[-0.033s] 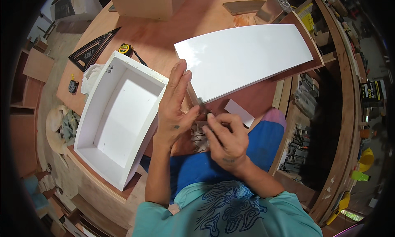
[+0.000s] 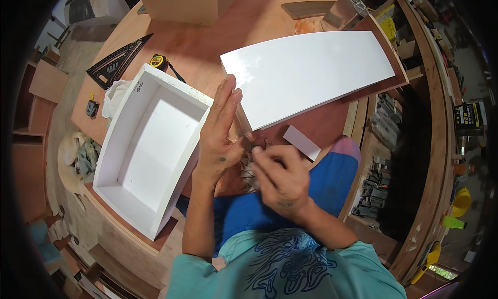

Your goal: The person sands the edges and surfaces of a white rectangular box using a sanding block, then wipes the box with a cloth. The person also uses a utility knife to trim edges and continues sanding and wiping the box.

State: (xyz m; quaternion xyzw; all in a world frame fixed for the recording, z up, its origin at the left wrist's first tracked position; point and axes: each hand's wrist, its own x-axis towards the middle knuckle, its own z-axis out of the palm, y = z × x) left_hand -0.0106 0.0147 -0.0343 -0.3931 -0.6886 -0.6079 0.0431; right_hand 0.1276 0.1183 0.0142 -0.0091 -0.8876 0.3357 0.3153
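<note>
A white-topped piece with a curved far edge [image 2: 311,76] lies in front of me, its near left corner close to both hands. My left hand [image 2: 218,133] is upright along the left side of this piece, fingers stretched out together and thumb towards the corner. Just below that corner my right hand [image 2: 282,179] is closed in a pinch. Whatever sits in its fingers is small and smeared by motion. Thin curled shavings or scraps [image 2: 249,177] show under the hands. To the left, a white open box [image 2: 155,135] with one bowed side rests tilted on the table.
On the wooden table [image 2: 181,44] lie a black triangular square [image 2: 116,63], a yellow-black tape measure [image 2: 158,62] and a white cloth [image 2: 115,99]. A small pale rectangular strip [image 2: 302,142] is right of my hands. Clamps [image 2: 376,187] fill a shelf at the right.
My right hand has shifted slightly left and down. A small grey edge seen at the panel's corner is no longer visible. My left hand stays almost in place.
</note>
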